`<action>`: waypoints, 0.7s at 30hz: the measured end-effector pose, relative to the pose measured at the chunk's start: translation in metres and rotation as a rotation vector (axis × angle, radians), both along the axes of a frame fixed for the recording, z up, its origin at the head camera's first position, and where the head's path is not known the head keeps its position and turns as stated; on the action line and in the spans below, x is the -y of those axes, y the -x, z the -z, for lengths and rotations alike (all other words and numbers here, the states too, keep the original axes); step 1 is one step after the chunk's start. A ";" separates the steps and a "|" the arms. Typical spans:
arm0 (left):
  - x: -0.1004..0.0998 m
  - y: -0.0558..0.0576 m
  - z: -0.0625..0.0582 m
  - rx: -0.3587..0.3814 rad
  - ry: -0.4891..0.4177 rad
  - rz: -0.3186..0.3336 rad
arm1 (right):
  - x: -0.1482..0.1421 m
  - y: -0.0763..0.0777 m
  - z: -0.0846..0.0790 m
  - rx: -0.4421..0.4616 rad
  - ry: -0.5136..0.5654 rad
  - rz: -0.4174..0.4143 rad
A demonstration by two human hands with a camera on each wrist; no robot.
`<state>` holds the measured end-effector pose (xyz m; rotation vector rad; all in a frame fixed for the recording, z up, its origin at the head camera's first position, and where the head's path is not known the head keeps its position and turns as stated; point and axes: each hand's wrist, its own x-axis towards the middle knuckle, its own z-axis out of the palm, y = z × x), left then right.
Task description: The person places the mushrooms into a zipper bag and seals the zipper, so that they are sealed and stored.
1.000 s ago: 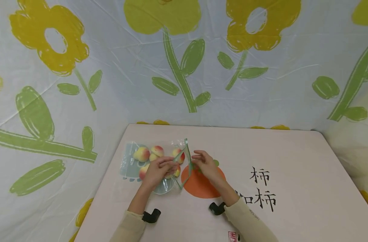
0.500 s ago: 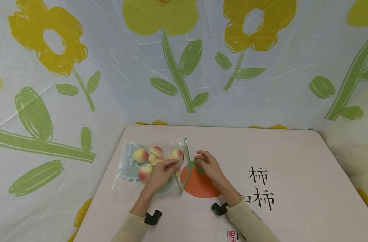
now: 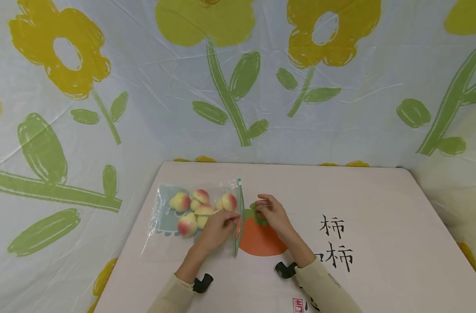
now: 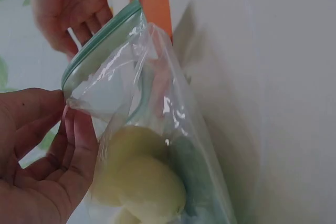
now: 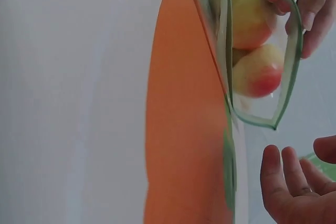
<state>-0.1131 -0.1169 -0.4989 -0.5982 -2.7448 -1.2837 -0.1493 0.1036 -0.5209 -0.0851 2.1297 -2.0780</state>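
Observation:
A clear zip bag [image 3: 153,224] with a green zip strip [image 3: 239,195] lies on its side, its mouth toward the right. Inside are several yellow-and-red peaches [image 3: 187,224]. My left hand [image 3: 218,228] pinches the rim of the bag's mouth between thumb and fingers, as the left wrist view shows at the green strip [image 4: 100,35]. To the right of the mouth, my right hand [image 3: 276,217] hovers with loosely bent fingers and holds nothing. In the right wrist view the mouth gapes, with peaches [image 5: 258,72] behind it and my right fingers [image 5: 272,166] apart from the rim.
The pale table cover [image 3: 378,208] carries a printed orange persimmon [image 3: 263,241] beneath the hands and black characters [image 3: 333,226] to the right. A flower-patterned cloth [image 3: 163,108] hangs behind the table. Black wrist mounts [image 3: 203,283] show below both hands.
My left hand has moved slightly right along with the bag's near rim, and the mouth looks narrower from the head view. My right hand has drawn a little away to the right.

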 end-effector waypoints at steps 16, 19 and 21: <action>-0.017 -0.009 0.005 -0.361 0.247 -0.029 | -0.004 0.002 0.000 0.025 0.020 0.003; -0.013 -0.005 -0.003 -0.312 0.187 -0.034 | -0.005 0.002 -0.001 0.022 0.005 0.014; -0.009 0.001 -0.011 -0.276 0.167 -0.034 | -0.005 0.003 -0.001 0.020 0.002 0.018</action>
